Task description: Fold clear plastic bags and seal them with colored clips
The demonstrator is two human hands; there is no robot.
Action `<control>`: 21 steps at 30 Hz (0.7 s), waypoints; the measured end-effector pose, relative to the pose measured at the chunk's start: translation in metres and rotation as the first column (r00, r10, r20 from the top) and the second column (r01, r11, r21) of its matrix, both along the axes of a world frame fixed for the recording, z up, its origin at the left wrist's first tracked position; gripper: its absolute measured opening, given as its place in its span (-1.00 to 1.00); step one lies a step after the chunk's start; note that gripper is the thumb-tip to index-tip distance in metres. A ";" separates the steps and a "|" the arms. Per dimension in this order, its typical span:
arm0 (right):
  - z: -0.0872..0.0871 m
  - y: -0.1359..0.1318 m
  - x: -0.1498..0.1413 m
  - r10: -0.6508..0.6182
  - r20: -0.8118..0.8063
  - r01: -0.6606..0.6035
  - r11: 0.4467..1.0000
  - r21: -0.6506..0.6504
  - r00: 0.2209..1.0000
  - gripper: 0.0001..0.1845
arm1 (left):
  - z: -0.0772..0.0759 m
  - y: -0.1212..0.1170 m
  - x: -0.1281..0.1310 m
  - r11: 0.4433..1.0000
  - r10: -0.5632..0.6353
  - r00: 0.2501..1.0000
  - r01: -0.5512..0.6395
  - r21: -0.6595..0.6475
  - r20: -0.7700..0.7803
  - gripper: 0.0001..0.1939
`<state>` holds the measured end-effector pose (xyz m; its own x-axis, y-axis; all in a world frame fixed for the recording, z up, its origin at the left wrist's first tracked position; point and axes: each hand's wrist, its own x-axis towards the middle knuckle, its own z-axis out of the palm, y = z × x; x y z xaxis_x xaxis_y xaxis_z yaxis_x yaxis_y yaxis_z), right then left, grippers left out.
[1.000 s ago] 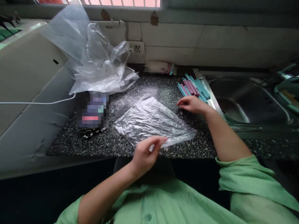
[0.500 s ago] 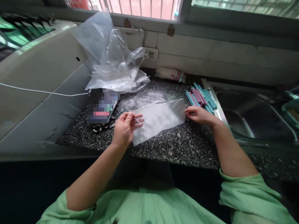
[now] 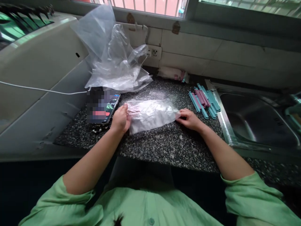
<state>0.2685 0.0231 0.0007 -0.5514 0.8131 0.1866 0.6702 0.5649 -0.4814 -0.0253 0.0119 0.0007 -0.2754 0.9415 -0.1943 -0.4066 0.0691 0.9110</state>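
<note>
You are holding a small clear plastic bag (image 3: 151, 114) flat against the speckled tabletop (image 3: 164, 147), one hand at each end. Your left hand (image 3: 121, 119) is gripping the bag's left end, its fingers curled shut on the film; pale pink shapes are showing through the plastic there, though you cannot tell whether they are fingertips or contents. Your right hand (image 3: 190, 119) is lying low at the bag's right end, fingers loosely bent and pressing or pinching the edge; how firmly they are closed on it cannot be told.

The bag is lying between your two hands, slightly crumpled, running left to right across the middle of the tabletop. By appearance it is being smoothed or pulled taut, and no clip is on it yet.

A pile of teal and pink sticks (image 3: 204, 100) is lying untouched near your right hand, just beside the rim of the sink (image 3: 222, 116). A phone (image 3: 103, 108) is resting just beside your left hand, and a heap of larger clear bags (image 3: 113, 62) is sitting behind it against the wall.
</note>
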 end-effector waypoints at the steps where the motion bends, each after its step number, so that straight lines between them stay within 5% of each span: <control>1: 0.001 0.000 0.000 -0.007 0.005 0.007 1.000 -0.008 1.000 -0.83 | -0.002 -0.002 -0.003 1.000 -0.010 1.000 0.010 -0.002 -0.003 -0.80; 5: 0.006 -0.003 0.001 -0.068 0.026 0.069 0.997 -0.037 0.997 -0.84 | -0.011 -0.034 -0.012 0.997 -0.007 0.971 0.025 0.070 -0.241 -0.50; 8: 0.009 -0.007 -0.001 -0.113 0.046 0.117 0.990 -0.073 0.992 -0.87 | -0.017 -0.064 -0.016 0.984 -0.088 0.845 0.157 0.089 -0.528 -0.22; 10: 0.012 -0.009 -0.001 -0.133 0.067 0.139 0.985 -0.098 0.989 -0.87 | -0.019 -0.077 -0.016 0.987 -0.050 0.764 0.138 0.088 -0.643 -0.15; 16: 0.020 -0.013 0.001 -0.143 0.114 0.162 0.970 -0.181 0.983 -0.85 | -0.017 -0.082 -0.011 0.968 -0.091 0.603 0.239 0.071 -0.793 -0.24; 21: 0.025 -0.018 -0.005 -0.194 -0.008 0.178 0.916 -0.360 0.981 -0.75 | -0.016 -0.076 -0.006 0.965 -0.098 0.477 0.260 0.033 -0.874 -0.44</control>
